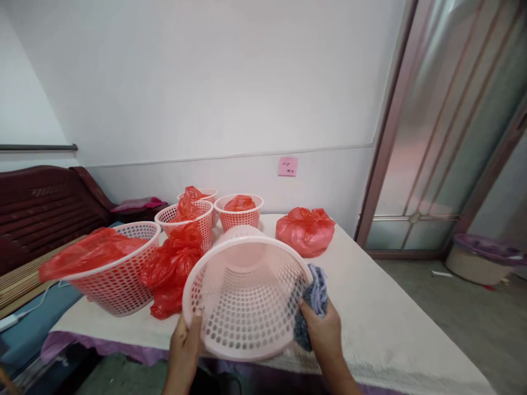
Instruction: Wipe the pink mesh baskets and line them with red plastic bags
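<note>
The basket [247, 307] is at the bottom centre of the frame, tipped on its side with its wide mouth towards the viewer and its base towards the wall [230, 82]. The left hand [187, 341], at the bottom just left of centre, has its grip clamped on the rim, thumb on the inner side. The right hand [324, 328], lower right of centre, has its grip closed on the cloth [316, 293], a blue-grey knitted piece pressed against the right side of the rim. Whether the basket's underside touches the surface [395, 323] cannot be told.

Left of centre, a crumpled red bag [175, 269] lies beside the basket. At the left of the frame stands the left basket [121, 288], with a red sheet [99, 252] spilling over its rim. Behind, near the middle, the middle basket [206, 227], the rear basket [212, 196] and the far basket [239, 220] stand close together, red plastic showing in each. A full red bundle [305, 233] sits alone right of centre.

A pink note [287, 166] is stuck on the wall above. A dark red sofa [53, 203] fills the left edge, a glazed door [428, 126] the upper right, and a tub [473, 264] with a purple liner stands on the floor [432, 291] at the right edge.
</note>
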Action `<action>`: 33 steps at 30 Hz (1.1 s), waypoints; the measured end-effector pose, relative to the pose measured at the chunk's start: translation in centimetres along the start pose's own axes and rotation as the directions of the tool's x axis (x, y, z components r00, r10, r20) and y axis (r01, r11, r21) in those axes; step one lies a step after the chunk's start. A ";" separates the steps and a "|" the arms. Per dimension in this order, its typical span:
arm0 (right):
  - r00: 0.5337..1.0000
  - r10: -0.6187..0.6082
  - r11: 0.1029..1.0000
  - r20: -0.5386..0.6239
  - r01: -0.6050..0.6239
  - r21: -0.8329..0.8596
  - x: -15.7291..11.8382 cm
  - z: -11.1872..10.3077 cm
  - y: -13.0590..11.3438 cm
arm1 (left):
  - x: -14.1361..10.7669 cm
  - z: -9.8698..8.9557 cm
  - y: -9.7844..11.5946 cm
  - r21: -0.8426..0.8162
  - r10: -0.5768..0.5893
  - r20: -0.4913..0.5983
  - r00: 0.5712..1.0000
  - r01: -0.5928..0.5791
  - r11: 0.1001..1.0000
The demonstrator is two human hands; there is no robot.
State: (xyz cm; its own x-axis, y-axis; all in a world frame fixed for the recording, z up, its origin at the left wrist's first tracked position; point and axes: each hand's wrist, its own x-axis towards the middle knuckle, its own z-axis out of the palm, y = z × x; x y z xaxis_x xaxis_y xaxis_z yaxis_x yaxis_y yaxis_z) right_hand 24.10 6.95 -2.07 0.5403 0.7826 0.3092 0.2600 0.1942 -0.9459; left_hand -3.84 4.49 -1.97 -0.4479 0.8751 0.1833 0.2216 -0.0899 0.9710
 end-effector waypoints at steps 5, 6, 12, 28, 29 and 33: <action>0.707 -0.674 0.636 0.214 0.702 -0.321 2.6 -2.5 -3.9 | -0.4 -0.6 2.4 0.337 0.274 0.081 0.958 -0.285 0.897; 0.613 -0.736 0.526 0.288 0.785 -0.327 2.5 -2.5 -4.9 | -0.5 -0.5 3.4 0.424 0.404 0.158 0.901 -0.431 0.796; 0.468 -0.768 0.412 0.438 0.884 -0.222 0.3 -1.0 -9.3 | 0.7 1.2 5.3 0.328 0.595 0.393 0.701 -0.711 0.622; 0.856 0.442 0.713 0.269 -0.517 0.473 -6.5 2.2 -1.0 | -0.9 2.1 4.4 -0.497 -0.181 -0.219 0.959 0.050 0.867; 0.838 0.463 0.649 0.289 -0.543 0.534 -7.6 3.1 -1.0 | -1.2 2.8 4.7 -0.551 -0.224 -0.206 0.953 0.076 0.831; 0.834 0.474 0.566 0.281 -0.533 0.629 -10.1 6.0 -0.8 | -2.8 5.6 5.0 -0.660 -0.380 -0.123 0.917 0.210 0.721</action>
State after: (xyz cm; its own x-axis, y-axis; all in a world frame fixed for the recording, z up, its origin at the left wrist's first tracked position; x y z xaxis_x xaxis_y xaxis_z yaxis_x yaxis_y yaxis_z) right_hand 13.60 2.42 -5.06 0.3493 0.9112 -0.2183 -0.6443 0.0644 -0.7620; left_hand 3.35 4.26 1.54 -0.6012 0.7780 -0.1823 -0.5065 -0.1946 0.8400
